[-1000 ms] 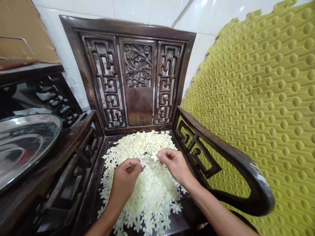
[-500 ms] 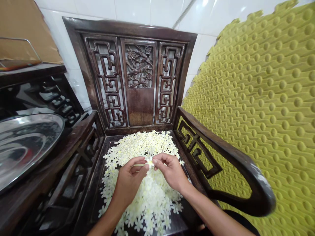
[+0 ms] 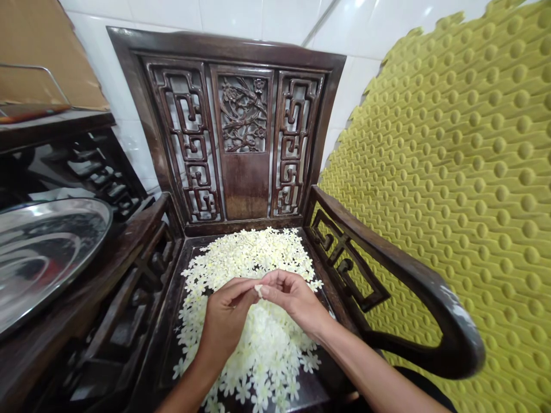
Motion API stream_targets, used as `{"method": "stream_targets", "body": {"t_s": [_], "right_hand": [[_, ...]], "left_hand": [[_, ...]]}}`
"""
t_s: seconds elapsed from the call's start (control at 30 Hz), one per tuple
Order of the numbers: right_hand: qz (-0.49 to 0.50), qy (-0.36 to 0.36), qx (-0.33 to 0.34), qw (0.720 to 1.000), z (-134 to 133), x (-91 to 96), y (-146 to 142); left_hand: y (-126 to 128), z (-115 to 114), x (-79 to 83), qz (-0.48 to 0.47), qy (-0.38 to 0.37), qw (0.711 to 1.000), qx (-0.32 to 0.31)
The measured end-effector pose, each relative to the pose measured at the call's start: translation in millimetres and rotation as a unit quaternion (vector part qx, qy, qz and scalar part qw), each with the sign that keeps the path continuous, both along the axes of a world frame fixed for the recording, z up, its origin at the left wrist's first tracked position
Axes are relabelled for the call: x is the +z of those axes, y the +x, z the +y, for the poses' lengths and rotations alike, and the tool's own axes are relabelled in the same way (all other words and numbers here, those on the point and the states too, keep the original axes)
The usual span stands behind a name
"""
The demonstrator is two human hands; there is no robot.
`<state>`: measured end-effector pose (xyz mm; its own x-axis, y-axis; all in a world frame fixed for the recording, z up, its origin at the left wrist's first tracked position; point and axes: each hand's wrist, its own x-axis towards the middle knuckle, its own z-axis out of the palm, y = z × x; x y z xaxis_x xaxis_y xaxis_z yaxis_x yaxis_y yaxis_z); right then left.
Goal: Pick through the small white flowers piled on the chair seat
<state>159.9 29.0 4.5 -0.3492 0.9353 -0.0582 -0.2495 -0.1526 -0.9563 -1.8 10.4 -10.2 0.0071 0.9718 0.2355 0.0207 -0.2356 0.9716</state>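
Observation:
Between my fingertips is a small white flower, mostly covered by the fingers. My left hand pinches it from the left. From the right, my right hand grips it with thumb and fingers, and the two hands touch at the tips. Below and behind them, a thick spread of white flowers with pale yellow centres covers much of the dark wooden chair seat. Part of the heap is hidden by my hands and forearms.
The chair's carved backrest rises behind the flowers. A curved armrest runs along the right, beside a bumpy yellow foam mat. At left, a shiny metal tray rests by the other armrest.
My fingers have closed together over the flower. It showed its open petals before; now only a small white part is visible. The flowers on the seat look the same.

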Motion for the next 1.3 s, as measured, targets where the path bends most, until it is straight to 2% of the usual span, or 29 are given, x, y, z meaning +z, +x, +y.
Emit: {"method": "stream_targets", "body": {"t_s": [0.13,0.3,0.4,0.63,0.8,1.03,1.3], "right_hand": [[-0.027,0.023,-0.003,0.999,-3,-2.0,-1],[-0.144,0.124,-0.042,0.981,-6,-0.6,1],[-0.167,0.157,-0.068,0.971,-7,-0.5,2],[-0.181,0.162,-0.105,0.964,-2,-0.3,4],[-0.168,0.158,-0.064,0.971,0,3.6,5],[-0.13,0.116,-0.017,0.984,2,-1.2,9],[-0.117,0.107,-0.006,0.987,0,0.8,5]], "left_hand": [[3,-2,-0.1,-0.065,-0.064,0.996,0.024],[8,-3,3.9,-0.127,-0.102,0.986,0.025],[10,-4,5.9,-0.141,-0.132,0.981,0.015],[9,-8,13.0,-0.126,-0.13,0.983,-0.012],[7,-7,13.1,-0.123,-0.138,0.983,-0.013],[4,-6,11.6,-0.128,-0.153,0.98,-0.007],[3,-7,9.9,-0.048,-0.099,0.994,-0.013]]}}
